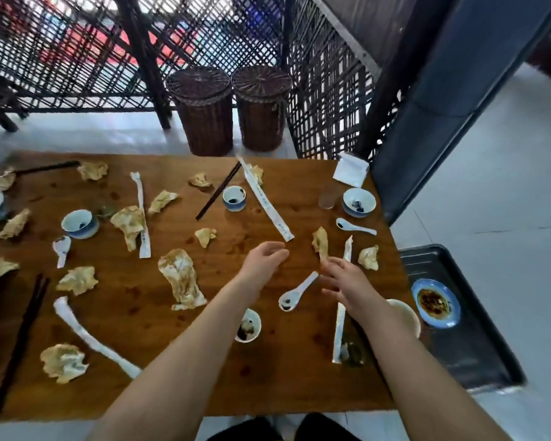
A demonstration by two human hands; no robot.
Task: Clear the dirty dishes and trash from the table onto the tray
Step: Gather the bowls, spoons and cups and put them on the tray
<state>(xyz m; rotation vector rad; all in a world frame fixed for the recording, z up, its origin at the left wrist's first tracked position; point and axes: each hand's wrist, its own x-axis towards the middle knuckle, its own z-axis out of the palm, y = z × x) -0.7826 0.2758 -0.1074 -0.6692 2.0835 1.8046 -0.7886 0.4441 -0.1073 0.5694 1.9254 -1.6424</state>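
Soiled cup [248, 326] stands at 6 o'clock on the worktop [268, 377]. Left hand [264, 259], relaxed, holds nothing; right hand [344, 281], spread open, likewise empty, slightly blurred. Spoon [296, 292] lies between them. Tray [477, 361] at 4 o'clock, beside the worktop, carries one saucer [435, 302]. Napkins [182, 281], wrappers [264, 202], cups [233, 198] and chopsticks [218, 190] lie scattered from 9 to 1 o'clock.

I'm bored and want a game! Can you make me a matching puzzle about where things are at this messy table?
Things:
1 blue plate
2 nearest white spoon
3 wicker baskets
4 folded napkin

Places:
A on the floor behind the table
B on the dark tray
C between the left hand and right hand
D far right table corner

Pairs: 1-B, 2-C, 3-A, 4-D
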